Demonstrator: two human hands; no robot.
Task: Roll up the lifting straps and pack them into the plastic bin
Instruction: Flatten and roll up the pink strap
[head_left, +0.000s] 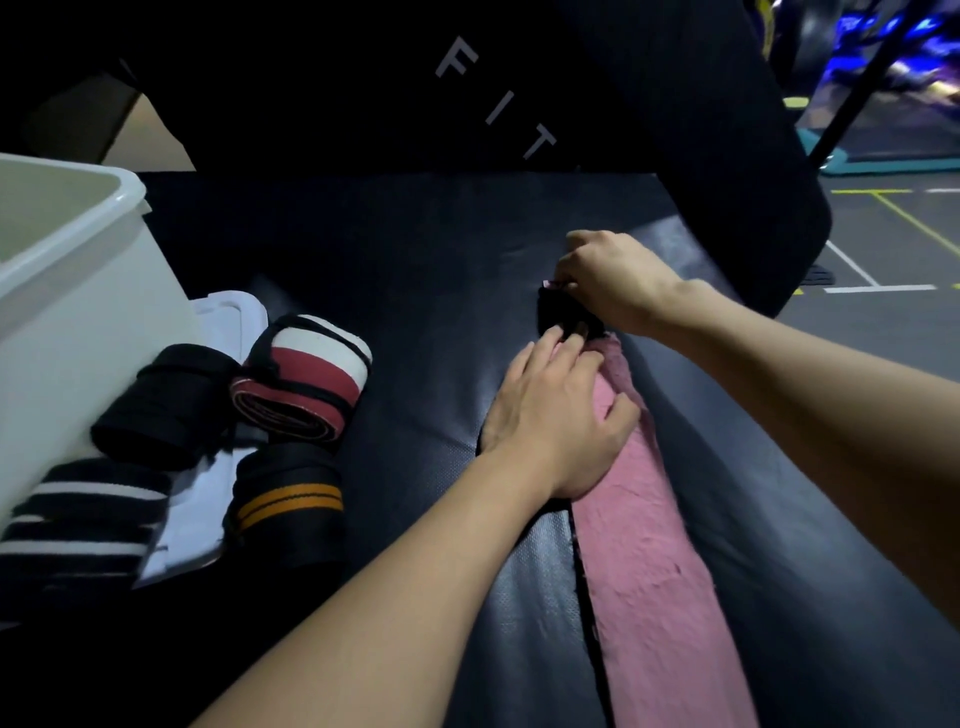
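Note:
A long pink strap (649, 545) lies flat along the black padded bench (415, 312), running from the near edge away from me. Its far end is black and folded over into a small roll (558, 312). My right hand (613, 280) pinches that rolled black end from the far side. My left hand (556, 415) lies flat on the strap just behind the roll, fingertips touching it. The white plastic bin (67, 291) stands at the left edge of the view.
Several rolled straps sit beside the bin on its white lid (228, 322): a black one (161, 400), a red and white one (306, 379), a black one with orange stripes (288, 504), a black and white striped one (78, 514). A black upright pad (519, 93) rises behind the bench.

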